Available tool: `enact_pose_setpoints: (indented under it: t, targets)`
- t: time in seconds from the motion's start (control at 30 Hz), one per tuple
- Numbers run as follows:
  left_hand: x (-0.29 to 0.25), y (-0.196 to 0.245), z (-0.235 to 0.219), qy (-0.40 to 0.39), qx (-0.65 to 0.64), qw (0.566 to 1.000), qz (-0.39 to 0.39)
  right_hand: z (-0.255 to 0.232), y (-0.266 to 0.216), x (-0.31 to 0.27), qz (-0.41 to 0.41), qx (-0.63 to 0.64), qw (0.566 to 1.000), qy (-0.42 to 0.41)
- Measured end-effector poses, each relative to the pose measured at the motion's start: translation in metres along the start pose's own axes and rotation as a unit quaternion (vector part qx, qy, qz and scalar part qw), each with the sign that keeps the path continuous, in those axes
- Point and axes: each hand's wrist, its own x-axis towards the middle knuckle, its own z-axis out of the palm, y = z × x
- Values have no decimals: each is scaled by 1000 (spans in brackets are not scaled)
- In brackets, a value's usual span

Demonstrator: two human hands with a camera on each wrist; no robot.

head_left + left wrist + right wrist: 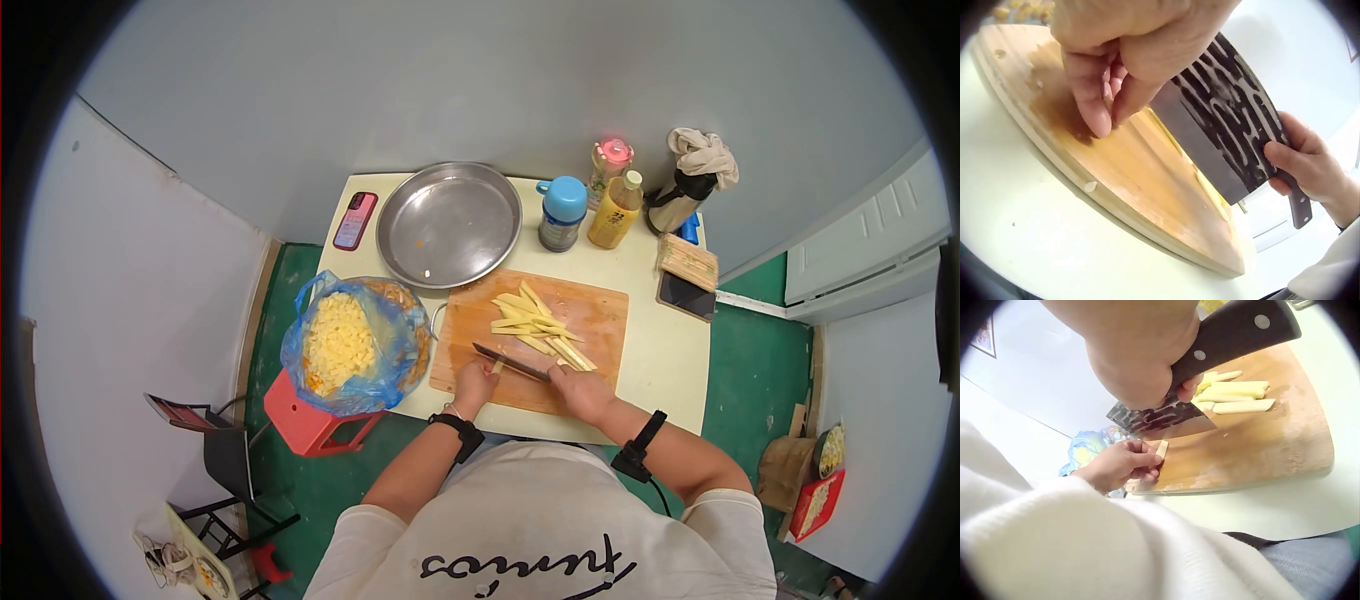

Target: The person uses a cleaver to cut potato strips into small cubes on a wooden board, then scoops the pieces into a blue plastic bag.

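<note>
My right hand (583, 393) grips the dark handle of a cleaver (1216, 125), whose blade has a black, patterned upper part. The blade points left across the wooden cutting board (595, 310), close to my left hand (475, 388). Between thumb and fingers the left hand pinches a short pale yellow vegetable stick (1162, 449) near the board's front left. A loose pile of longer pale yellow sticks (525, 318) lies on the board beyond the blade. In the left wrist view, the left fingertips are just above the wood and hide most of the held stick.
Left of the board, a blue plastic bag (290, 350) holds pale yellow diced pieces. A round metal pan (450, 225) stands behind. Along the back are a blue-lidded flask (563, 215), a yellow drink bottle (614, 215) and a thermos (675, 205). A phone (355, 221) lies at back left.
</note>
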Motion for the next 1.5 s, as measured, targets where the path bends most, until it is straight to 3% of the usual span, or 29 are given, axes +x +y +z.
enact_pose_setpoints:
  t: [0.27, 0.33, 0.47, 0.57, 0.63, 0.83, 1.07, 1.2, 1.37, 1.5]
  targets:
    - [1, 0, 0, -9, -17, 1000, -12, 6, 5, 8, 38, 7, 999, -25]
    - [2, -1, 1, 31, -14, 998, 49, 7, 7, 7, 30, 18, 999, 13]
    - [0, 15, -9, -29, -128, 991, -29, -8, 5, 3, 5, 10, 1000, 3]
    - [2, 9, -6, -48, -118, 990, -55, -8, 4, 2, -20, -18, 999, -34]
    - [6, 4, -3, -26, -100, 994, -24, -5, 4, 6, 20, -14, 999, -46]
    - [0, 6, 0, 37, -21, 999, 19, -2, 5, 5, 13, 10, 1000, 2]
    - [7, -9, 7, 20, -68, 997, -12, 13, 16, 5, -22, 11, 1000, -7]
    - [2, 0, 3, 23, -88, 996, -2, 1, 9, 6, 12, -5, 1000, -15]
    - [-2, 11, -11, 46, 47, 996, 54, 0, 6, 0, 23, -11, 999, -21]
    - [-1, 4, -8, 50, 17, 997, 56, 1, 7, 2, -10, -15, 1000, -13]
